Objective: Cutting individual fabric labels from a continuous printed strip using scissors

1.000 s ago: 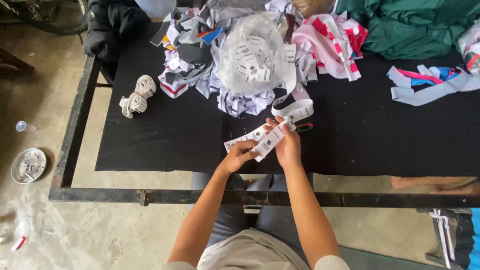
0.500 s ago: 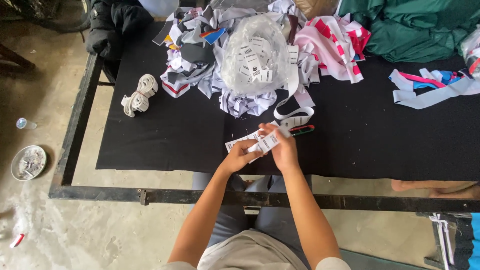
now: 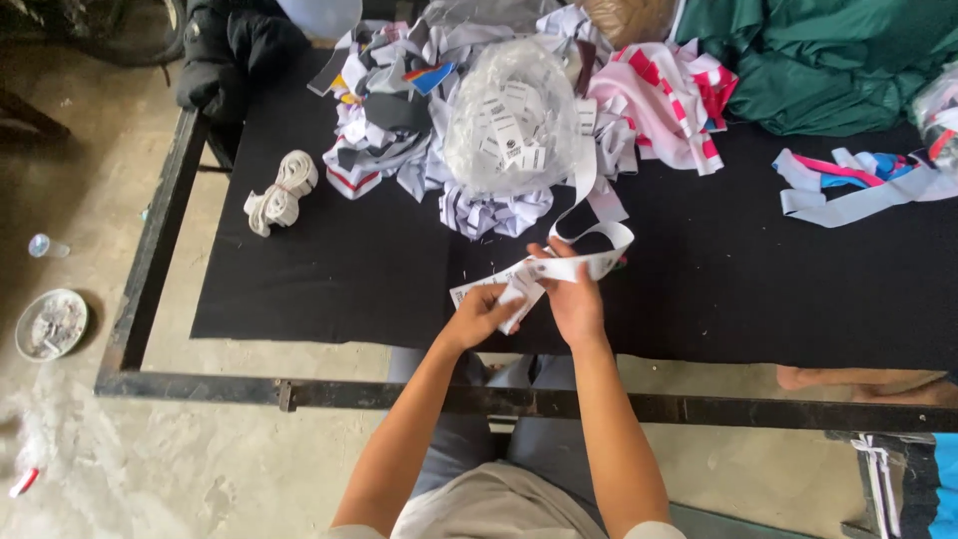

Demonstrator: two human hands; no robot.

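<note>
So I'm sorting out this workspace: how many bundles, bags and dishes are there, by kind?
Rolled bundle of off-white fabric strips: 1
Clear plastic bag of white paper tags: 1
Round grey dish on the floor: 1
Small clear plastic bottle on the floor: 1
Total: 4

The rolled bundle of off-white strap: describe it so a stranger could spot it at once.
Start at the black table top and go to its left part, away from the heap of fabric scraps. The rolled bundle of off-white strap lies there alone on bare black cloth. Unlike the loose scraps, it is wound up tight and plain cream.
</note>
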